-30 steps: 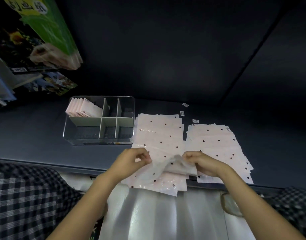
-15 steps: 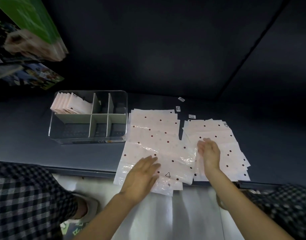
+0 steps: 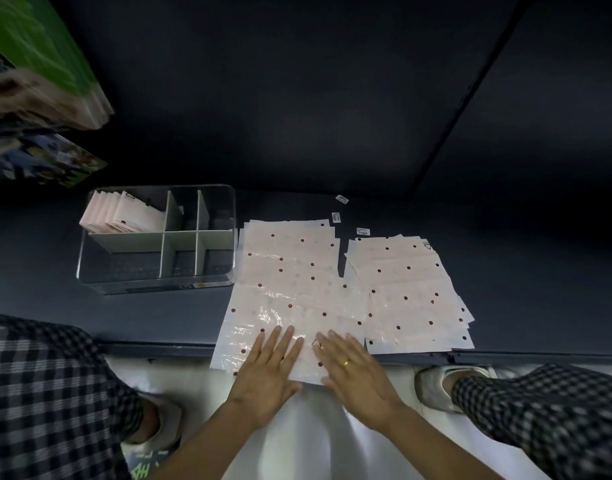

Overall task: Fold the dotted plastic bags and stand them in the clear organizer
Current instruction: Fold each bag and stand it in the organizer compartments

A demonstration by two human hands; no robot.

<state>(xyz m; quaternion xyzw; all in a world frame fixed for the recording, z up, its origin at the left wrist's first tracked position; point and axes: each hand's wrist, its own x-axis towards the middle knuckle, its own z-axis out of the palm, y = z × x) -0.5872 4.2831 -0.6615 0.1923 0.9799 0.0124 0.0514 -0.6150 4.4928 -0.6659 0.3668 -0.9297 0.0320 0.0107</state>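
On the shelf (image 3: 159, 317), illegible labels (image 3: 363, 231)

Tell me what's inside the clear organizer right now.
The clear organizer holds folded dotted bags standing in its back-left compartment. The other compartments look empty, though the white dividers hide parts of them.

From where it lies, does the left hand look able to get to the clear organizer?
Probably yes. The left hand lies flat on the near dotted bag, holding nothing, and the clear organizer stands up and left of it across bare counter, with nothing between.
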